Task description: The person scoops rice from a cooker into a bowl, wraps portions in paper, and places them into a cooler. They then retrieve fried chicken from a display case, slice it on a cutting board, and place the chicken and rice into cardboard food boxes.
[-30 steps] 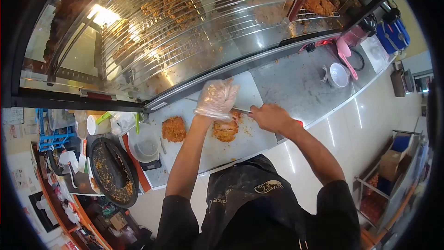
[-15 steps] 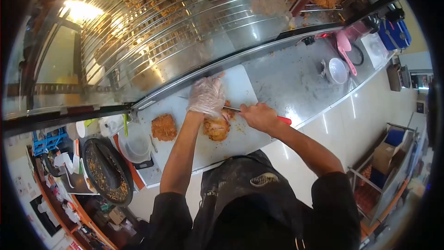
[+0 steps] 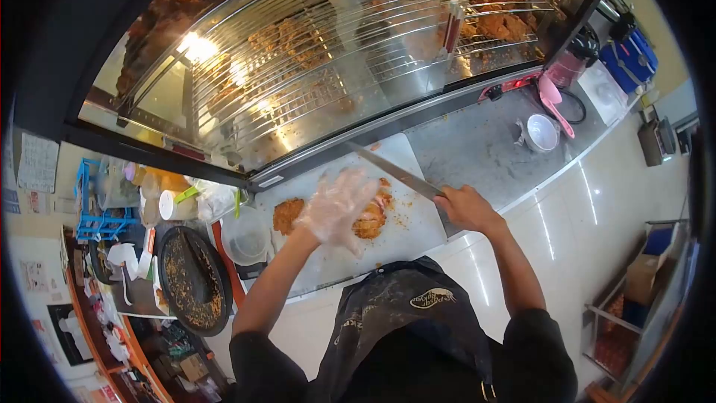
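My left hand (image 3: 339,209), in a clear plastic glove, is over the white cutting board (image 3: 414,216) with its fingers spread, slightly blurred. It partly covers two pieces of breaded fried meat: a brown piece (image 3: 286,215) to its left and a cut piece (image 3: 369,224) to its right. Bare and closed, my right hand (image 3: 464,207) grips the handle of a long knife (image 3: 403,177). The blade points up and left above the board, apart from the meat. Orange crumbs lie beside the cut piece.
A glass cabinet with wire racks (image 3: 283,67) of fried food borders the counter's far side. At left are a clear plastic tub (image 3: 246,237) and a black oval tray (image 3: 195,280). A white bowl (image 3: 542,133) and pink ladle (image 3: 553,101) lie at right.
My left hand has lifted off the meat and opened. The knife has come away from the cut piece, as my right hand moved right and down. The camera view has shifted.
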`<action>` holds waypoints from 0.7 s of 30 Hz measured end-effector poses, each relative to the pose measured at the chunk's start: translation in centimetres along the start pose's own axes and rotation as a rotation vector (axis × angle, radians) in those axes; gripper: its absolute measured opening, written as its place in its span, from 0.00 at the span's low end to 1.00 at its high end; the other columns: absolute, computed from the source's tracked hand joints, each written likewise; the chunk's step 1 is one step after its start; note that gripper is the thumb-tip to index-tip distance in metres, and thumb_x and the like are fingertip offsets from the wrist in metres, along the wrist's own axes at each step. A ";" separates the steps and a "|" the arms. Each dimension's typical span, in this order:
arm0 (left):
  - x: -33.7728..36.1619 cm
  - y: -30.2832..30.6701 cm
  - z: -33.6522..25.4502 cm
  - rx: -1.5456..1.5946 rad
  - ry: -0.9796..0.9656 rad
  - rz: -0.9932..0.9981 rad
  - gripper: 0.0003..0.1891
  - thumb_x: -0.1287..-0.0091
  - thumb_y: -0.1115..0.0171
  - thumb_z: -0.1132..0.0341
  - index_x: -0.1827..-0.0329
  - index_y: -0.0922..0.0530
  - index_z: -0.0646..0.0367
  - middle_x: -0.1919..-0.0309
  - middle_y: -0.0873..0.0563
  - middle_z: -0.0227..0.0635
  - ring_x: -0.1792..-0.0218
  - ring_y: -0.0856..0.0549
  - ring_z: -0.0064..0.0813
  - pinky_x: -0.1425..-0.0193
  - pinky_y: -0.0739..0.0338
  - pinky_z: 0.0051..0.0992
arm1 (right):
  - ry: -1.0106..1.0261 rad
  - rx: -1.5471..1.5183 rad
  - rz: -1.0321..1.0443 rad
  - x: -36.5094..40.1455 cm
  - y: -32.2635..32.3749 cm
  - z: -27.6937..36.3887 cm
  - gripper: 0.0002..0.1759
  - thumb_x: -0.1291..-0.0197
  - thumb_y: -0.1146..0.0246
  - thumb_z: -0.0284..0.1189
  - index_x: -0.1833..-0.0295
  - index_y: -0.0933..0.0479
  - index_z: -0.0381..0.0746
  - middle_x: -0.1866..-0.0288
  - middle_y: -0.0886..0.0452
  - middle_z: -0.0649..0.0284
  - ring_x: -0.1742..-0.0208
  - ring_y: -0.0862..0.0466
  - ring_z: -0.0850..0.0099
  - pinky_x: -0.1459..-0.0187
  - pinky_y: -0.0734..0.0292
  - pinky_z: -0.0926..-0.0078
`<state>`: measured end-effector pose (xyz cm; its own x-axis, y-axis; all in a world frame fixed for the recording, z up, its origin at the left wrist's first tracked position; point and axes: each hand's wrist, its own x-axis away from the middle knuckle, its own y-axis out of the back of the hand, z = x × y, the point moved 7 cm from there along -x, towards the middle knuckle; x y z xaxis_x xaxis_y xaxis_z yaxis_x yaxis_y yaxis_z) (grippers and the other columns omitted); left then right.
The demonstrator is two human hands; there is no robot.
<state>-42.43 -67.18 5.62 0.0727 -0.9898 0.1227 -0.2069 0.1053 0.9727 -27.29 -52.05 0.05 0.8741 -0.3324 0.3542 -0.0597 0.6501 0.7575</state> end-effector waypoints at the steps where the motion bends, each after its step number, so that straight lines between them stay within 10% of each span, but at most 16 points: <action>1: -0.8 -1.8 -0.6 -0.233 -0.060 0.146 0.55 0.69 0.23 0.44 0.33 0.36 0.53 0.33 0.36 0.48 0.33 0.35 0.46 0.30 0.39 0.38 | 0.010 0.003 0.003 0.5 -0.3 -0.4 0.17 0.34 0.51 0.40 0.56 0.27 0.36 0.62 0.21 0.45 0.56 0.23 0.44 0.55 0.29 0.50; 4: -3.6 -5.2 -1.5 -0.262 -0.143 0.363 0.55 0.68 0.23 0.48 0.32 0.38 0.51 0.31 0.39 0.47 0.31 0.37 0.46 0.29 0.41 0.35 | -0.045 -0.047 -0.054 1.8 -1.5 -2.6 0.15 0.34 0.49 0.38 0.57 0.27 0.36 0.67 0.21 0.44 0.60 0.23 0.43 0.57 0.30 0.50; 6: -3.9 -11.5 0.4 -0.089 -0.301 -0.129 0.29 0.54 0.32 0.58 0.46 0.25 0.54 0.46 0.25 0.45 0.44 0.25 0.45 0.40 0.29 0.39 | -0.052 -0.086 -0.082 2.9 -2.2 -3.2 0.15 0.35 0.49 0.36 0.59 0.28 0.34 0.69 0.21 0.45 0.63 0.23 0.43 0.59 0.30 0.50; 8: -4.7 -12.2 -0.2 0.021 -0.273 0.142 0.13 0.52 0.37 0.64 0.62 0.22 0.54 0.58 0.22 0.41 0.54 0.21 0.42 0.50 0.24 0.40 | 0.070 -0.057 -0.201 4.0 -3.1 -3.7 0.14 0.34 0.49 0.35 0.60 0.28 0.32 0.70 0.21 0.46 0.65 0.22 0.45 0.61 0.29 0.52; 9: -4.0 -10.7 -0.5 0.051 -0.322 -0.038 0.08 0.53 0.37 0.64 0.71 0.25 0.53 0.65 0.24 0.38 0.60 0.21 0.41 0.57 0.24 0.42 | -0.047 -0.200 -0.136 4.6 -3.2 -3.6 0.14 0.34 0.49 0.34 0.59 0.27 0.32 0.69 0.20 0.46 0.64 0.21 0.46 0.61 0.29 0.53; 13: -2.4 -10.4 0.3 0.023 -0.150 -0.109 0.15 0.51 0.37 0.64 0.58 0.23 0.51 0.62 0.22 0.41 0.57 0.20 0.39 0.57 0.22 0.38 | -0.140 -0.292 -0.215 5.1 -6.0 -7.2 0.15 0.33 0.50 0.32 0.66 0.29 0.30 0.84 0.27 0.56 0.85 0.26 0.65 0.81 0.32 0.64; 18: -0.9 -12.4 1.7 0.303 -0.003 -0.117 0.20 0.45 0.40 0.65 0.48 0.28 0.49 0.56 0.24 0.42 0.53 0.20 0.40 0.53 0.22 0.41 | -0.379 -0.351 -0.009 5.1 -4.6 -5.1 0.19 0.34 0.49 0.37 0.59 0.26 0.29 0.77 0.26 0.52 0.73 0.25 0.62 0.69 0.31 0.57; 21: 0.4 -11.8 1.3 0.365 0.157 0.037 0.14 0.42 0.42 0.67 0.52 0.29 0.53 0.59 0.22 0.41 0.54 0.20 0.41 0.54 0.23 0.40 | -0.009 -0.286 -0.258 3.3 -4.4 -5.2 0.14 0.33 0.49 0.31 0.66 0.30 0.30 0.85 0.30 0.60 0.85 0.28 0.70 0.82 0.36 0.68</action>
<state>-41.28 -68.96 -6.03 0.2010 -0.9562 0.2129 -0.5436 0.0720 0.8363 -21.68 -52.48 -4.95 0.8386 -0.5151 0.1771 0.3000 0.7081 0.6393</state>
